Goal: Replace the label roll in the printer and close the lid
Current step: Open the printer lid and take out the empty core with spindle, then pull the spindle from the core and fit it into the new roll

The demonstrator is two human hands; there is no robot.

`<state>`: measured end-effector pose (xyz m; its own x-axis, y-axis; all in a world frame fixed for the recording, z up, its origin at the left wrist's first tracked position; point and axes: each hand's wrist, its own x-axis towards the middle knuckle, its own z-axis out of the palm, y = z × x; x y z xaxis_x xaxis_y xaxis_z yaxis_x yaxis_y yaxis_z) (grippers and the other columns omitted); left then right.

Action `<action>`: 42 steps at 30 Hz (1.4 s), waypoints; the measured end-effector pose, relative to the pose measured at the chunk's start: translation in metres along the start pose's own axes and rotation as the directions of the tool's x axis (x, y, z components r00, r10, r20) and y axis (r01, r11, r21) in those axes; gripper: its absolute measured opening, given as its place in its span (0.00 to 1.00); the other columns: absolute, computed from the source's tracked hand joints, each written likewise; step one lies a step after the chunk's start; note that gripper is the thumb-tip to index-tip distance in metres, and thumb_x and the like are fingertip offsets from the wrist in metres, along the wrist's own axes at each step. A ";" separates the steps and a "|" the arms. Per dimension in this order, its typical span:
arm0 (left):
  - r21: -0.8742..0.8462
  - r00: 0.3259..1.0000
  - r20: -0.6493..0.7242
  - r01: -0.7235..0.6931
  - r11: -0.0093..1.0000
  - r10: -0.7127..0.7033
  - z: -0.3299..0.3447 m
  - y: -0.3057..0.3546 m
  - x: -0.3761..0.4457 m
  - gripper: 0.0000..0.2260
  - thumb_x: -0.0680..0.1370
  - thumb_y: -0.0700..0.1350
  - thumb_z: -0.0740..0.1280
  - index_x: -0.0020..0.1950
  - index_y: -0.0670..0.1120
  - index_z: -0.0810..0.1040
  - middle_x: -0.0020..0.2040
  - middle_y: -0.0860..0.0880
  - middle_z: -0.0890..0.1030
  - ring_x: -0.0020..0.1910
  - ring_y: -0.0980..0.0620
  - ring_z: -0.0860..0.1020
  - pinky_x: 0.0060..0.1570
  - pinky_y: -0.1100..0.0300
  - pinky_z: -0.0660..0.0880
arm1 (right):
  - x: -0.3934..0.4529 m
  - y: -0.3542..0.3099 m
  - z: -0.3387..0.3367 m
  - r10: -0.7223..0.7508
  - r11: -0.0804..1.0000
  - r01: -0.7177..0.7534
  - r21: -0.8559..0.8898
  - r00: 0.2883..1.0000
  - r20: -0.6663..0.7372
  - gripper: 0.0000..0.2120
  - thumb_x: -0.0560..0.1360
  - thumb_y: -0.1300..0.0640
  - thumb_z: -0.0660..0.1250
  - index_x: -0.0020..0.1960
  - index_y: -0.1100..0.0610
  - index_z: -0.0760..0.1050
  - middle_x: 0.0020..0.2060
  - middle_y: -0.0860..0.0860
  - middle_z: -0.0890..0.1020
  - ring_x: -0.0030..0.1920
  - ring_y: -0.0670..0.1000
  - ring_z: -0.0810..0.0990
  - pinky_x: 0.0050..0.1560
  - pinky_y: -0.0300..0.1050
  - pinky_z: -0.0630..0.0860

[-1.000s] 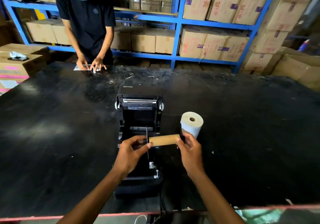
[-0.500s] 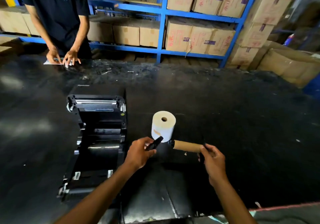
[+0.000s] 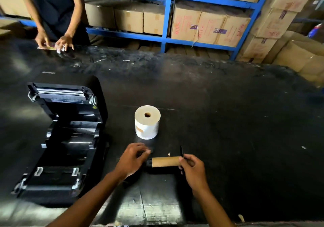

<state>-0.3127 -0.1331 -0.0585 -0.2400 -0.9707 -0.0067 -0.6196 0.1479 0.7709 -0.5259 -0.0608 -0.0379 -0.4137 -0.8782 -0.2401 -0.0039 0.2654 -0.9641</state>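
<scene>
Cardboard core [image 3: 165, 161] pinched by right hand [image 3: 192, 168], left hand [image 3: 130, 160] gripping black piece, bare table [image 3: 236, 121] rightward.

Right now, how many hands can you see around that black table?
4. The wearer's left hand and right hand are near, at the empty cardboard core. Another person's two hands are at the table's far edge.
</scene>
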 end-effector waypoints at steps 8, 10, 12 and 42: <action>-0.326 0.982 0.040 0.190 0.926 -0.187 -0.031 0.007 -0.029 0.07 0.73 0.37 0.72 0.46 0.49 0.83 0.40 0.49 0.82 0.35 0.63 0.77 0.38 0.70 0.73 | 0.032 0.003 -0.015 0.004 0.999 -0.004 0.049 1.000 0.007 0.07 0.76 0.62 0.64 0.41 0.61 0.79 0.32 0.56 0.80 0.30 0.52 0.78 0.27 0.38 0.74; -0.356 0.972 -0.053 0.196 0.914 -0.229 -0.043 0.000 -0.034 0.07 0.73 0.35 0.71 0.49 0.43 0.82 0.39 0.49 0.81 0.33 0.65 0.76 0.36 0.75 0.72 | 0.043 0.006 -0.030 0.007 1.000 -0.007 -0.006 0.999 -0.041 0.09 0.76 0.61 0.65 0.39 0.59 0.79 0.31 0.55 0.79 0.30 0.50 0.77 0.27 0.34 0.73; -0.344 0.966 -0.092 0.197 0.918 -0.242 -0.045 -0.007 -0.036 0.07 0.73 0.35 0.71 0.48 0.43 0.82 0.39 0.49 0.81 0.33 0.65 0.76 0.37 0.75 0.72 | 0.046 0.009 -0.036 -0.027 0.992 0.024 -0.126 0.999 -0.021 0.08 0.75 0.61 0.66 0.38 0.58 0.79 0.31 0.52 0.78 0.31 0.47 0.75 0.29 0.30 0.70; -0.586 0.844 0.158 0.497 0.640 -0.512 -0.028 0.043 0.043 0.25 0.81 0.59 0.48 0.70 0.47 0.70 0.67 0.43 0.75 0.66 0.46 0.72 0.63 0.54 0.67 | 0.089 -0.073 0.127 -0.276 0.392 0.530 -0.752 0.848 0.453 0.31 0.70 0.39 0.67 0.66 0.52 0.65 0.73 0.59 0.55 0.63 0.62 0.67 0.57 0.55 0.72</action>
<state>-0.3287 -0.1737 -0.0079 -0.0035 -0.8656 -0.5007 -0.0776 -0.4990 0.8631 -0.4466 -0.2093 -0.0031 0.0628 -0.9980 0.0118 -0.9056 -0.0620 -0.4195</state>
